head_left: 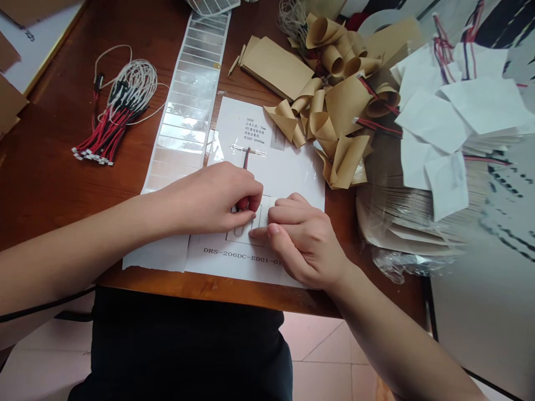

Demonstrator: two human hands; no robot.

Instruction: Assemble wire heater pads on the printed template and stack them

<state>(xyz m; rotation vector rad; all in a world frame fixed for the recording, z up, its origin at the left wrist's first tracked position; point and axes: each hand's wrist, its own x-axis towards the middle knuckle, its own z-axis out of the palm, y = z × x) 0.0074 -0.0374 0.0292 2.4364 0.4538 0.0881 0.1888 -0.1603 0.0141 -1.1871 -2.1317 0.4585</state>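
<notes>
Pinching the red-and-black wire (246,159) with your left hand (213,197), fingertips (249,204) closed at its lower end, you have your right hand (303,239) just beside it, fingers pressed together. The wire's long axis runs up the printed sheet (292,167) to a slim strip (248,149).

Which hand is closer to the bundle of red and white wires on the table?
Left. The left hand is to the lower right of the wire bundle, past the label strip; the right hand is farther right, beyond the left hand.

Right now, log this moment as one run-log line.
Left hand: on red-and-black wire | right hand: on printed white paper sheet | nearby: crumpled brown kraft paper
</notes>
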